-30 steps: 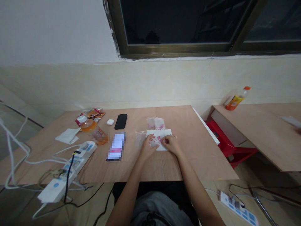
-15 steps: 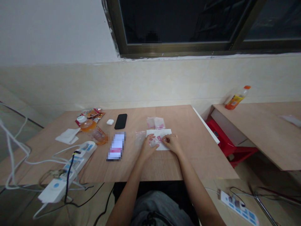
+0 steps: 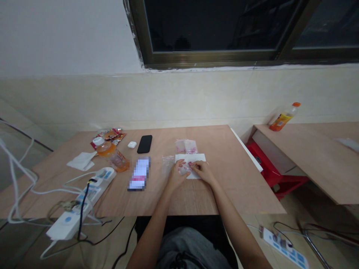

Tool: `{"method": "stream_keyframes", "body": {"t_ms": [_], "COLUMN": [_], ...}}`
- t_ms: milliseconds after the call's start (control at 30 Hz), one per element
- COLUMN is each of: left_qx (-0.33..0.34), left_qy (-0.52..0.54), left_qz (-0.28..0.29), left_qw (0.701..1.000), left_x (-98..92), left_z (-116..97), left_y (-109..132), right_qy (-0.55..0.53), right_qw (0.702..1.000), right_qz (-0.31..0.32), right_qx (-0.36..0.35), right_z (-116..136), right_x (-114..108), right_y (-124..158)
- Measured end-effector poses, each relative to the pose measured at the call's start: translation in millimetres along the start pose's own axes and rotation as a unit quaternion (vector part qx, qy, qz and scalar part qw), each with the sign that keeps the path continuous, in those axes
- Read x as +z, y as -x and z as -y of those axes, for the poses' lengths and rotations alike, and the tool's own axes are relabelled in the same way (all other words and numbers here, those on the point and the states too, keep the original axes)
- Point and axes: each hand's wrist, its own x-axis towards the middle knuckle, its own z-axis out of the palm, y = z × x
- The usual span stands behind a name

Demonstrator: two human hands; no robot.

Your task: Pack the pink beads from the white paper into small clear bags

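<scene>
Packet [image 3: 184, 169] of pink-printed plastic on white paper sheet [image 3: 198, 157], atop wooden table [image 3: 218, 190], between bent hands: left hand [image 3: 177, 175] half curled at packet's left edge, right hand [image 3: 202, 172] with fingers drawn close at its right side, any actual grip impossible to confirm. Clear plastic bag [image 3: 167, 165] just left of sheet, pink-printed bag [image 3: 185, 146] just beyond it. Close fingertip work at this stage, thin plastic calling for careful pinching. Packet largely hidden by fingers, contents unreadable; pixel-blurred object [image 3: 139, 173] nearby, unidentifiable.
</scene>
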Motion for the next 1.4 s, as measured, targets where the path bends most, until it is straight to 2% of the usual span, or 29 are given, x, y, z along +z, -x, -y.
{"method": "stream_keyframes", "body": {"t_ms": [167, 300, 467, 733, 1067, 1400], "left_qx": [-0.005, -0.01, 0.005, -0.001, 0.001, 0.009], "left_qy": [0.006, 0.009, 0.0, -0.003, -0.004, -0.002], "left_qz": [-0.003, -0.005, 0.002, 0.0, -0.003, 0.001], "left_qw": [1.0, 1.0, 1.0, 1.0, 1.0, 1.0], "left_x": [-0.3, -0.7, -1.4, -1.2, -1.0, -0.2], "left_z": [-1.6, -2.2, -0.7, -3.2, -3.0, -0.1], "left_y": [0.0, -0.3, -0.4, -0.3, 0.6, 0.6], "right_qy": [0.086, 0.146, 0.167, 0.183, 0.163, 0.077], "right_qw": [0.996, 0.989, 0.985, 0.982, 0.986, 0.996], "right_qz": [-0.017, 0.001, 0.025, 0.027, 0.018, -0.036], "right_qx": [0.02, 0.021, 0.021, 0.023, 0.025, 0.025], "right_z": [1.9, 4.6, 6.9, 7.7, 2.7, 4.5], "right_x": [-10.2, -13.7, -11.4, -11.3, -10.8, -8.2], "right_y": [3.3, 6.4, 7.5, 7.2, 5.2, 2.7]}}
